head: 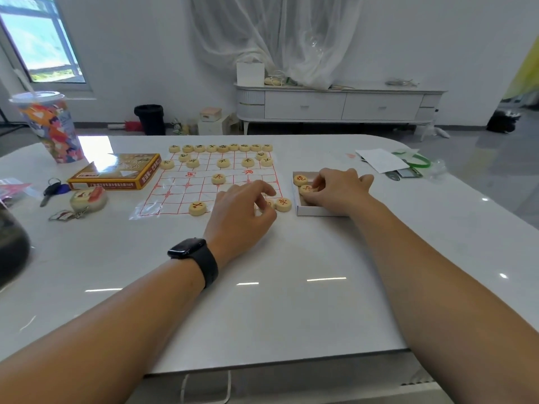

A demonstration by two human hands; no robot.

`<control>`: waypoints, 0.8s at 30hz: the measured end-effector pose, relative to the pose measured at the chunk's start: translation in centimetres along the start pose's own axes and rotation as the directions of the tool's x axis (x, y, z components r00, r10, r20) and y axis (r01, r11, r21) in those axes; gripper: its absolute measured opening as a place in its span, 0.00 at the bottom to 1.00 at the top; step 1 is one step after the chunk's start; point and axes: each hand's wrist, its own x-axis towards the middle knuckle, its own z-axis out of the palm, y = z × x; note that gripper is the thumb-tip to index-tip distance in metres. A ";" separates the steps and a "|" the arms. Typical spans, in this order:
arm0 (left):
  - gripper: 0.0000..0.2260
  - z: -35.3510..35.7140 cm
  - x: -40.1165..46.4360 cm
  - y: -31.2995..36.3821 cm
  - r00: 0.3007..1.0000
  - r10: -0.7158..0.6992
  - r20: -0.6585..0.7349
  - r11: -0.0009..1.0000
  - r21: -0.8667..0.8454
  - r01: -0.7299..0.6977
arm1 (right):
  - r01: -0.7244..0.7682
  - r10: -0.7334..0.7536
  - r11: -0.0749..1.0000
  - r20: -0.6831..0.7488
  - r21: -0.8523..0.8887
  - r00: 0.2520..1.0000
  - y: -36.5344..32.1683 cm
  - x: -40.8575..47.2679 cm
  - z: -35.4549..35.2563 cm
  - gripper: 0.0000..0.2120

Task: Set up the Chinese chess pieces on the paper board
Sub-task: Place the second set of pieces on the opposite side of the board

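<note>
Two bare forearms reach in from 6 o'clock over a glossy white tabletop; the left wrist wears a black smartwatch. The left hand rests at the near right edge of the paper board, fingers curled over a piece at the bottom row, apparently pinching it. Just right of it sits a red-marked disc, and another lies at 7 o'clock on the near row. At 3 o'clock the right hand dips into a shallow white cardboard tray, fingers closing on a piece; one more disc lies beside it.

By my judgement the task is over halfway: the far side at 12 o'clock looks complete, with a full back row, while the near red side has only a few placed. The pieces are pale, round, smooth wooden discs; the board is thin, red-lined and wrapped in crinkled clear plastic. At 10 o'clock lies the flat yellow box.
</note>
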 end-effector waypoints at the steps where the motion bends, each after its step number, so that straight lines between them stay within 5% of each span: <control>1: 0.09 0.2 0.0 0.1 1.000 0.003 -0.004 1.000 0.007 -0.003 | 0.000 0.000 1.000 -0.009 0.009 1.000 0.0 -0.1 0.0 0.12; 10: 0.13 -0.5 -0.5 0.6 0.999 0.015 -0.052 1.000 -0.010 -0.016 | -0.037 0.038 0.995 0.008 -0.092 0.999 -1.5 0.5 0.7 0.13; 24: 0.09 -1.1 0.0 -0.7 0.999 -0.010 -0.049 1.000 -0.018 0.009 | -0.102 0.121 0.989 -0.189 0.103 0.975 1.5 -0.8 -1.0 0.10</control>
